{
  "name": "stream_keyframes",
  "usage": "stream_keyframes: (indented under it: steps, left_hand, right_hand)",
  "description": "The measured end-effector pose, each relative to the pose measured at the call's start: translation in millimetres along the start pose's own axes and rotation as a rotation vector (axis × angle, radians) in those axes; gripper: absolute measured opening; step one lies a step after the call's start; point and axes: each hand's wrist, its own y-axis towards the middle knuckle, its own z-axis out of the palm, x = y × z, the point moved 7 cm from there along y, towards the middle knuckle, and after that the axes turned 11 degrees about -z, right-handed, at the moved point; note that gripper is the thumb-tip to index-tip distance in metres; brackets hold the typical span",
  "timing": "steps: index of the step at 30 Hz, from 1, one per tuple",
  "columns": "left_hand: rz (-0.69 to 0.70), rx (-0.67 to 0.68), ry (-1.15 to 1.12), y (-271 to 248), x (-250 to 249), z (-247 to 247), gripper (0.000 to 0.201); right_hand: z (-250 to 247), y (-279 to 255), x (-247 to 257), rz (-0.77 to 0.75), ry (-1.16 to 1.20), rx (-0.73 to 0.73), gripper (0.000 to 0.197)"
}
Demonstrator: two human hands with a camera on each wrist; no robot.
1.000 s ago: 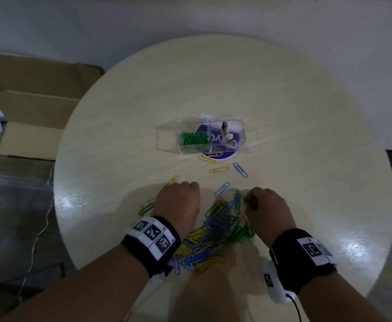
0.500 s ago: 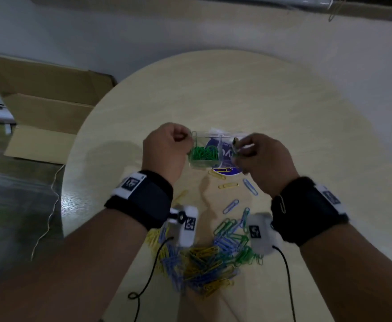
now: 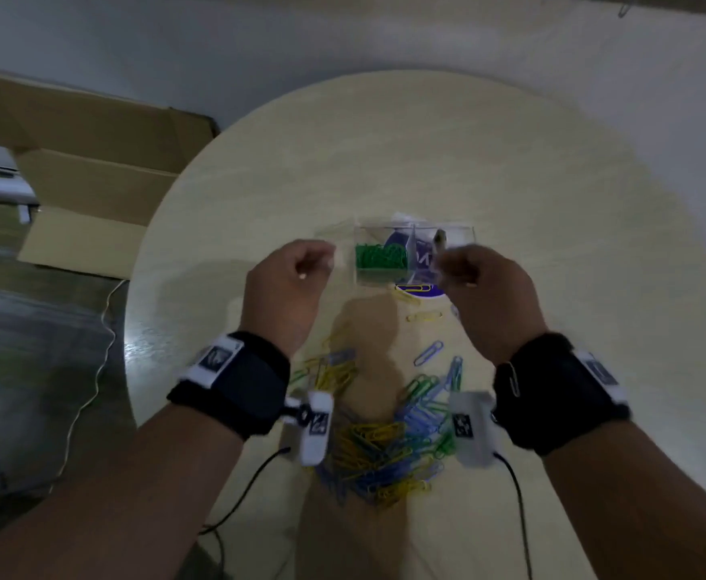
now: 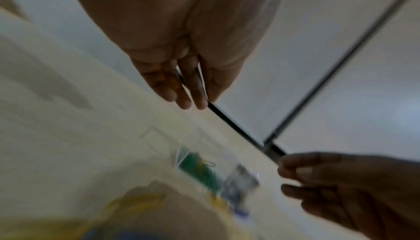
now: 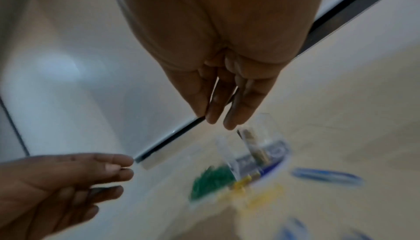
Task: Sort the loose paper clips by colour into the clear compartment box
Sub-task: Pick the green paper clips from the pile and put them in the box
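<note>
The clear compartment box [image 3: 460, 234] stands mid-table with green clips [image 3: 380, 256] in its left compartment. A mixed pile of yellow, blue and green clips [image 3: 384, 445] lies nearer me. My left hand [image 3: 297, 278] hovers just left of the box and my right hand [image 3: 481, 286] hovers over its right front corner. In the left wrist view the left hand [image 4: 191, 100] has straight, empty fingers above the green clips [image 4: 200, 170]. The right hand [image 5: 218, 112] likewise shows straight fingers holding nothing over the box [image 5: 256, 146].
A small brownish object [image 3: 440, 238] stands in the box's right compartment. Single yellow [image 3: 423, 316] and blue [image 3: 428, 352] clips lie between box and pile. The round table [image 3: 468, 152] backs onto a white wall. An open cardboard box [image 3: 92, 194] sits on the floor at left.
Both hands rose from the clip pile and moved forward to the box. Their fingers, pinched half a second ago, are now straightened and empty.
</note>
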Motion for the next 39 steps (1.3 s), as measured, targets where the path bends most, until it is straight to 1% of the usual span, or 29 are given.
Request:
stream_keyframes:
  steps: [1, 3, 4, 5, 6, 7, 8, 9, 11, 14, 17, 19, 20, 21, 24, 25, 26, 29, 31, 33, 35, 37, 39]
  left_hand:
    - [0.056, 0.035, 0.103, -19, 8, -1, 0.013]
    - [0.219, 0.200, 0.307, -65, 23, 7, 0.024]
    - [0.310, 0.296, 0.421, -89, 36, 16, 0.030]
    - [0.382, 0.368, 0.534, -112, 51, 23, 0.032]
    - [0.429, 0.423, 0.637, -130, 66, 29, 0.031]
    - [0.446, 0.470, 0.728, -145, 81, 33, 0.034]
    - [0.445, 0.501, 0.808, -157, 93, 35, 0.041]
    - [0.441, 0.508, 0.865, -163, 103, 35, 0.048]
    - [0.425, 0.486, 0.899, -165, 108, 30, 0.053]
    - [0.426, 0.489, 0.835, -154, 103, 26, 0.048]
    - [0.404, 0.494, 0.723, -140, 92, 18, 0.039]
    - [0.315, 0.511, 0.504, -129, 83, 9, 0.031]
    - [0.264, 0.490, 0.390, -121, 81, 3, 0.025]
    - [0.239, 0.429, 0.346, -112, 80, -5, 0.021]
    - [0.234, 0.146, 0.477, -86, 86, -31, 0.020]
    - [0.211, 0.086, 0.506, -78, 90, -38, 0.019]
    - [0.188, 0.054, 0.529, -73, 94, -41, 0.018]
    - [0.184, 0.067, 0.634, -66, 100, -36, 0.010]
    - [0.202, 0.075, 0.697, -64, 99, -33, 0.006]
    - [0.162, 0.072, 0.725, -58, 101, -35, 0.007]
    - [0.070, 0.088, 0.724, -51, 105, -39, 0.009]
    - [-0.006, 0.125, 0.717, -46, 108, -41, 0.009]
    - [-0.039, 0.172, 0.727, -43, 107, -37, 0.004]
  right_hand:
    - [-1, -24, -5, 0.007, -0.020, 0.023, 0.014]
    - [6, -74, -14, -0.006, -0.071, 0.096, 0.015]
    - [14, -97, -17, -0.045, -0.110, 0.145, 0.016]
    - [24, -119, -18, -0.104, -0.166, 0.210, 0.021]
    - [37, -139, -18, -0.172, -0.234, 0.295, 0.029]
    - [50, -157, -18, -0.225, -0.299, 0.388, 0.040]
    - [60, -172, -21, -0.242, -0.352, 0.483, 0.053]
    - [68, -183, -25, -0.227, -0.396, 0.562, 0.065]
    - [73, -192, -31, -0.186, -0.463, 0.621, 0.079]
    - [74, -180, -32, -0.184, -0.464, 0.616, 0.083]
    - [69, -167, -29, -0.203, -0.394, 0.629, 0.075]
    - [62, -165, -23, -0.260, -0.380, 0.616, 0.063]
    - [58, -165, -20, -0.301, -0.385, 0.590, 0.056]
    - [55, -165, -17, -0.339, -0.388, 0.554, 0.050]
    - [49, -158, -15, -0.374, -0.343, 0.447, 0.041]
    - [48, -154, -15, -0.369, -0.322, 0.414, 0.038]
    - [49, -150, -14, -0.362, -0.308, 0.387, 0.034]
    - [56, -135, -7, -0.327, -0.301, 0.329, 0.020]
    - [69, -125, 3, -0.350, -0.282, 0.314, 0.017]
    - [89, -115, 15, -0.403, -0.291, 0.351, 0.018]
    - [108, -106, 24, -0.438, -0.340, 0.406, 0.022]
    - [123, -99, 26, -0.419, -0.418, 0.477, 0.022]
    - [131, -95, 24, -0.344, -0.473, 0.545, 0.020]
